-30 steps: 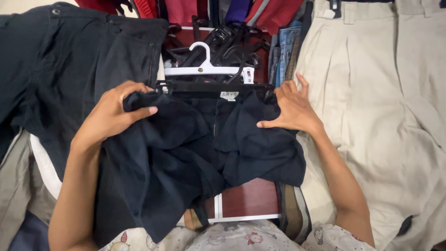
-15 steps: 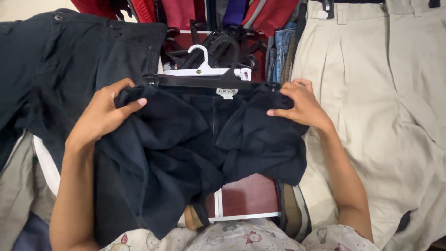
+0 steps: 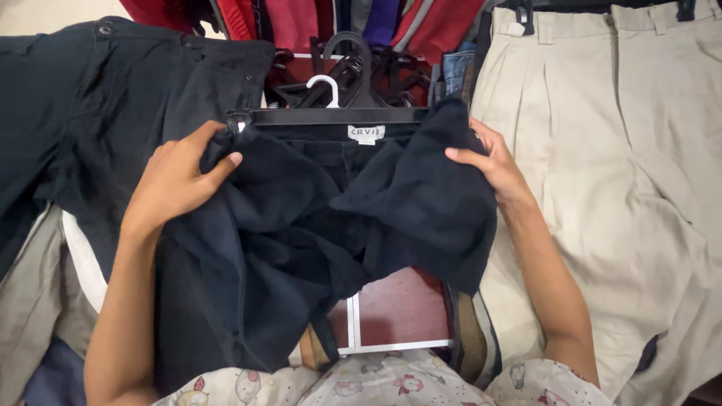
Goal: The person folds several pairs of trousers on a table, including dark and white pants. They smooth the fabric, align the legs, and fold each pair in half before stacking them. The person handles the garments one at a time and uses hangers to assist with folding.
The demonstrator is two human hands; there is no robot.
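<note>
Both hands gripping dark shorts (image 3: pixel 316 248) clipped on a black hanger (image 3: pixel 331 116): left hand (image 3: pixel 177 180) clutching the left edge, right hand (image 3: pixel 489 165) pinching bunched cloth at right, beige trousers (image 3: pixel 624 188) just beside

Surface buried under laid-out clothing: beige trousers (image 3: pixel 639 188) right, dark garment (image 3: pixel 83 113) left. Red and purple garments (image 3: pixel 301 19) bunched far. Pale patch far left corner, possibly floor (image 3: pixel 45 13). Light even, soft.
</note>
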